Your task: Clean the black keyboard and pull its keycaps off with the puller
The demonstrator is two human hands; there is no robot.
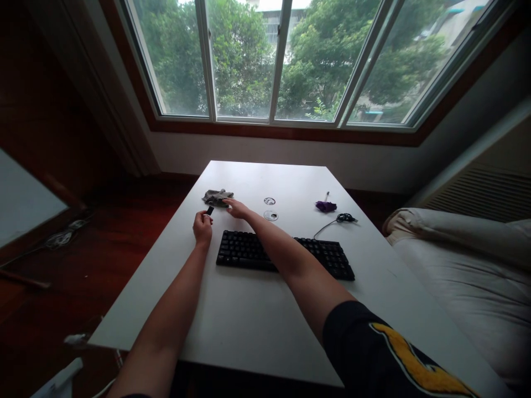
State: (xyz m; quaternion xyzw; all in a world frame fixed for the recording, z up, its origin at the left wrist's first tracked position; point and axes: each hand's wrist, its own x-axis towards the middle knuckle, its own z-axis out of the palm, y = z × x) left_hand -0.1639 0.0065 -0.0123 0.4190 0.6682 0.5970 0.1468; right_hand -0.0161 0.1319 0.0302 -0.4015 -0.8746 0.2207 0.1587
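Observation:
My left hand (203, 226) is closed on a small black rectangular piece (209, 210), whose kind I cannot make out. It is held just above the white table, left of the keyboard. My right hand (237, 209) reaches across to the left, its fingers stretched out to the near right edge of a crumpled grey cloth (216, 197). Whether the fingertips press on the cloth is too small to tell. Beneath my right forearm lies a black keyboard (240, 249), its middle partly hidden by the arm.
A coiled black cable (345, 218) runs from the keyboard. Further back sit a purple bundle (326, 206) with a thin stick and two round flat pieces (269, 201). The white table (249, 315) faces a window; a covered couch (464, 265) stands right.

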